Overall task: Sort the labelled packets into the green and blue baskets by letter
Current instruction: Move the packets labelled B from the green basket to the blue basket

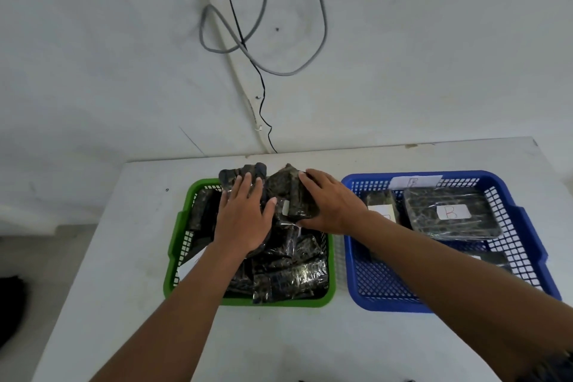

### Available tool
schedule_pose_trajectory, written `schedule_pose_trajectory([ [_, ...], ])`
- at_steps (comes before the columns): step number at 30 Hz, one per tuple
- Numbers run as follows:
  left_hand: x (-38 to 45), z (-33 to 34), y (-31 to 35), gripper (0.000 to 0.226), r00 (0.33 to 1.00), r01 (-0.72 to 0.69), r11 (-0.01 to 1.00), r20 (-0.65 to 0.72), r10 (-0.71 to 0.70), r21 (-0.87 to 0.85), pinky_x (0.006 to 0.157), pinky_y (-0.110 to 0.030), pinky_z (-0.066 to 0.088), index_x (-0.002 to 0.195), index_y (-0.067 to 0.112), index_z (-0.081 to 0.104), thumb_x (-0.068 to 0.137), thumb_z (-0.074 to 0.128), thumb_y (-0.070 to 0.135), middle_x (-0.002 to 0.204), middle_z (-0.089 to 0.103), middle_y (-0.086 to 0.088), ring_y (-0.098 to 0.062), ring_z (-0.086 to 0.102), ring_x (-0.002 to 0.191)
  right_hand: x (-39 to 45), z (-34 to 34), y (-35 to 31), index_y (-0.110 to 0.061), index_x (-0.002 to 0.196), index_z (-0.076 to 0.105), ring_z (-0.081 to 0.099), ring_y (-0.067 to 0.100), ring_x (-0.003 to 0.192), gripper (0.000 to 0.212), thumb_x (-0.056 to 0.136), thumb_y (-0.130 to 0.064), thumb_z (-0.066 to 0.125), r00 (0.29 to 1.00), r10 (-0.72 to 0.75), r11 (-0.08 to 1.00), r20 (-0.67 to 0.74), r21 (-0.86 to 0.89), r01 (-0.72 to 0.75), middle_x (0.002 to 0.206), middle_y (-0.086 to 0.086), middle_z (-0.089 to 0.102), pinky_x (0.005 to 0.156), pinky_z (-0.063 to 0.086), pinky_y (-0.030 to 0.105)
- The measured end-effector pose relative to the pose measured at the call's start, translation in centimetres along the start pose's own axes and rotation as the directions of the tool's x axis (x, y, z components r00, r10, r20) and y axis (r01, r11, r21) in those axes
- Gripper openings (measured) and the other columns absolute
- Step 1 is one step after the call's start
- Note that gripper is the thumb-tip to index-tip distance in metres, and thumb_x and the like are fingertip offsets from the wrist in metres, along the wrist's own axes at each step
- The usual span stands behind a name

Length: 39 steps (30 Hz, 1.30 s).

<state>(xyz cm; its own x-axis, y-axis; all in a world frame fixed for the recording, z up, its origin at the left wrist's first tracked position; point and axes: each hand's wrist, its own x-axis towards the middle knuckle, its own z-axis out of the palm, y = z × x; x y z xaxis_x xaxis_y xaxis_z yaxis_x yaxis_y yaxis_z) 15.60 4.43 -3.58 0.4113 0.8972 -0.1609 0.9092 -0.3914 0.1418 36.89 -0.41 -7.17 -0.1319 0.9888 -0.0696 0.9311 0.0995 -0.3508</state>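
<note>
Two bare forearms reach in from the bottom edge, with no sleeves, watch, rings or gloves showing on them. The left hand (243, 217) and right hand (330, 200) have short, plain nails. At the bottom right corner, dark patterned fabric (555, 366) borders the right arm.

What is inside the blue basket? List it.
The blue basket holds a dark packet labelled B, a smaller packet beside it, and a white card at its far wall. The right forearm covers part of its floor.
</note>
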Motion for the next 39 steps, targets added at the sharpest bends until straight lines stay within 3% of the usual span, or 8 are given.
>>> schedule_pose_trajectory([
  [6, -0.2, -0.7, 0.3, 0.061, 0.997, -0.05, 0.993, -0.065, 0.043, -0.11, 0.124, -0.046, 0.015, 0.157, 0.02, 0.029, 0.104, 0.032, 0.051, 0.165, 0.023, -0.002, -0.019, 0.013, 0.154, -1.0, -2.1, -0.8, -0.024, 0.148, 0.043, 0.056, 0.016, 0.117, 0.085, 0.077, -0.059, 0.074, 0.988, 0.136, 0.867, -0.075, 0.492, -0.082, 0.134, -0.001, 0.056, 0.1, 0.05, 0.036],
  [9, -0.1, -1.9, 1.3, 0.055, 0.99, -0.104, 0.909, -0.13, 0.056, -0.403, 0.121, -0.038, 0.026, 0.151, 0.019, 0.042, 0.103, 0.041, 0.046, 0.156, 0.042, 0.0, -0.017, 0.032, 0.147, -1.5, -4.2, -1.4, -0.014, 0.122, 0.065, 0.069, 0.022, 0.093, 0.037, 0.095, -0.039, 0.063, 0.968, 0.235, 0.37, 0.085, 0.913, -0.17, 0.111, 0.013, 0.071, 0.088, 0.058, 0.039],
  [12, -0.3, -3.2, 2.9, 0.051, 0.993, -0.097, 0.798, -0.112, 0.037, -0.595, 0.108, -0.024, 0.032, 0.147, 0.02, 0.049, 0.102, 0.046, 0.046, 0.146, 0.052, 0.005, -0.007, 0.048, 0.13, -2.5, -5.8, -1.5, -0.007, 0.119, 0.063, 0.069, 0.034, 0.106, 0.043, 0.099, -0.042, 0.048, 0.905, 0.325, -0.107, 0.276, 0.961, -0.255, 0.116, 0.02, 0.071, 0.093, 0.057, 0.048],
  [14, -0.1, -3.5, 3.7, 0.048, 0.997, -0.064, 0.758, -0.066, 0.027, -0.649, 0.093, -0.019, 0.04, 0.141, 0.023, 0.056, 0.1, 0.05, 0.048, 0.133, 0.062, 0.006, -0.004, 0.057, 0.11, -2.9, -6.2, -1.5, -0.007, 0.124, 0.062, 0.068, 0.035, 0.11, 0.048, 0.099, -0.044, 0.045, 0.891, 0.339, -0.243, 0.303, 0.943, -0.228, 0.118, 0.018, 0.072, 0.092, 0.057, 0.05],
  [17, 0.1, -3.5, 4.9, 0.046, 0.999, -0.039, 0.689, -0.04, 0.014, -0.724, 0.079, -0.019, 0.052, 0.131, 0.025, 0.065, 0.094, 0.057, 0.053, 0.11, 0.074, 0.005, -0.008, 0.067, 0.092, -3.7, -6.8, -1.1, -0.004, 0.125, 0.062, 0.069, 0.034, 0.107, 0.047, 0.099, -0.04, 0.046, 0.868, 0.416, -0.249, 0.272, 0.952, -0.179, 0.117, 0.019, 0.071, 0.08, 0.061, 0.044],
  [24, 0.4, -3.6, 8.6, 0.026, 0.976, 0.212, 0.122, 0.203, -0.084, -0.97, 0.09, -0.042, 0.06, 0.112, 0.021, 0.069, 0.087, 0.076, 0.017, 0.091, 0.078, 0.003, -0.016, 0.075, 0.091, -6.8, -7.5, 1.0, -0.006, 0.113, 0.067, 0.07, 0.03, 0.097, 0.036, 0.1, -0.03, 0.043, 0.828, 0.511, -0.19, 0.23, 0.97, -0.152, 0.109, 0.02, 0.073, 0.081, 0.059, 0.043],
  [33, -0.8, -1.4, 16.7, 0.028, 0.858, 0.438, 0.129, 0.456, 0.237, -0.89, 0.088, -0.043, 0.06, 0.12, 0.008, 0.066, 0.092, 0.068, 0.008, 0.114, 0.072, -0.018, -0.028, 0.072, 0.101, -15.0, -8.5, 6.3, -0.008, 0.117, 0.063, 0.071, 0.035, 0.102, 0.037, 0.085, -0.017, 0.078, 0.679, 0.73, -0.041, 0.081, 0.996, -0.076, 0.104, 0.018, 0.074, 0.083, 0.061, 0.043],
  [39, -1.7, 0.6, 23.4, 0.042, 0.79, 0.393, 0.326, 0.497, 0.36, -0.86, 0.089, -0.039, 0.06, 0.124, 0.017, 0.063, 0.085, 0.079, 0.021, 0.109, 0.076, -0.005, -0.019, 0.073, 0.1, -19.7, -9.4, 9.8, -0.024, 0.119, 0.066, 0.074, 0.022, 0.091, 0.027, 0.093, -0.026, 0.07, 0.762, 0.64, 0.153, 0.099, 0.955, -0.252, 0.111, 0.012, 0.07, 0.066, 0.061, 0.034],
])
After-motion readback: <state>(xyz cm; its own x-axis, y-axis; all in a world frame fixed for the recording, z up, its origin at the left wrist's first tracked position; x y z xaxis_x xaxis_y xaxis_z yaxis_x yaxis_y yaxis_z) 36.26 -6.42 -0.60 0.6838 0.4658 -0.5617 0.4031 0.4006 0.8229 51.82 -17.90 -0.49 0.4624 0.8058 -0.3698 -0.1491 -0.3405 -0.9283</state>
